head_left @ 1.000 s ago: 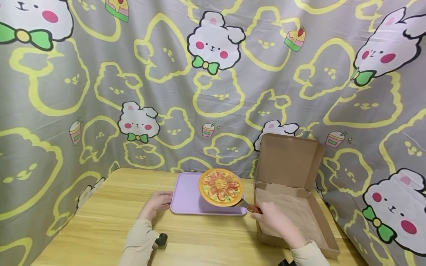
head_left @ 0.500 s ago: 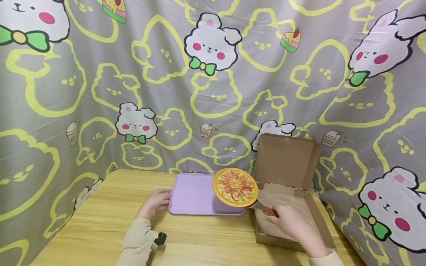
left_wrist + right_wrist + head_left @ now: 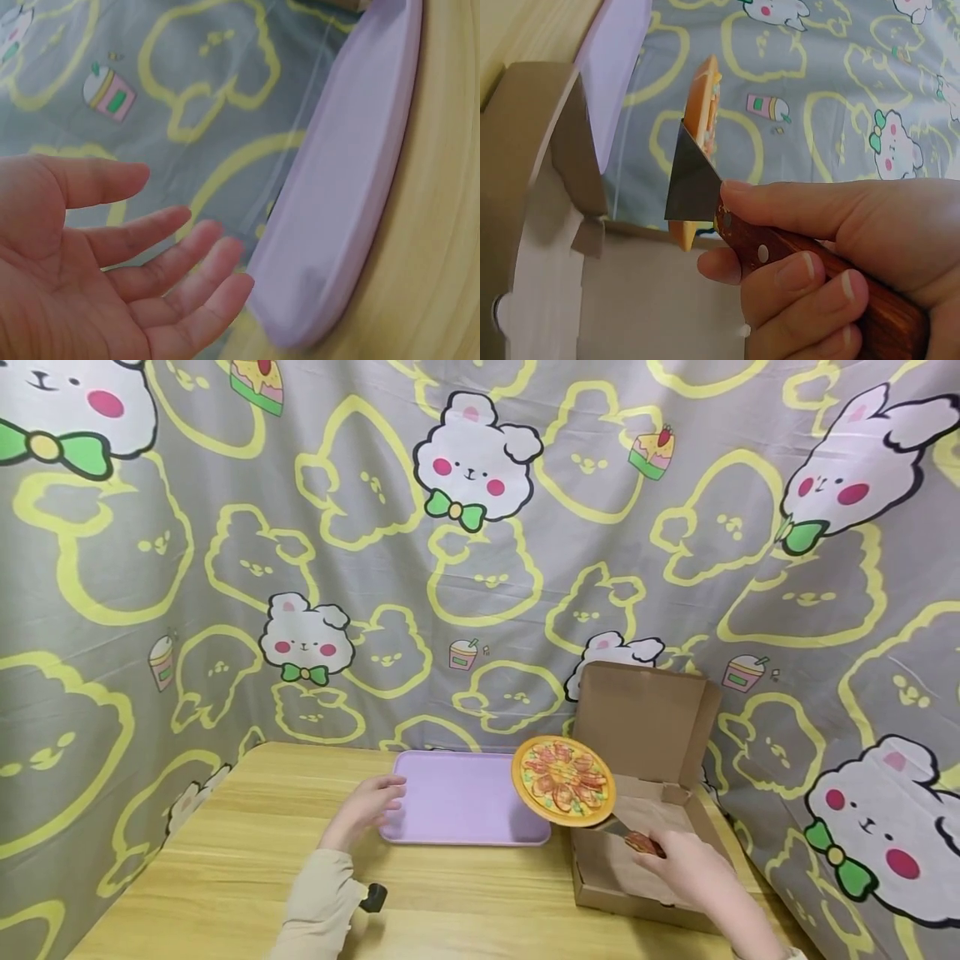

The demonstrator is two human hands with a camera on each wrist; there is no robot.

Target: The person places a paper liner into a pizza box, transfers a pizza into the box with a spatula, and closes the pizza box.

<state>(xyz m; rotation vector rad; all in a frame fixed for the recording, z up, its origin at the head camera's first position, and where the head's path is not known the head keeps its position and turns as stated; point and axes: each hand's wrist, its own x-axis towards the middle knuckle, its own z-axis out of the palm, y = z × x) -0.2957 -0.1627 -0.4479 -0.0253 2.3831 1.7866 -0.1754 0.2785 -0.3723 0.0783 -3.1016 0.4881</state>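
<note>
My right hand grips the wooden handle of a pizza server, thumb along its top. On the metal blade rides a round toy pizza with an orange crust, held in the air between the tray's right end and the box. Beneath it, the open cardboard pizza box has its lid raised at the back. A light purple tray lies at the table's middle. By the tray's left edge, my left hand hovers; the left wrist view shows its fingers spread apart, holding nothing and off the tray.
The wood-grain table runs up to a patterned grey curtain behind it and on both sides. The box's raised lid stands near the curtain at the back right.
My right hand has carried the server and pizza rightward, from over the tray toward the box. My left hand, earlier at the tray's left edge, has lifted and shifted slightly right.
</note>
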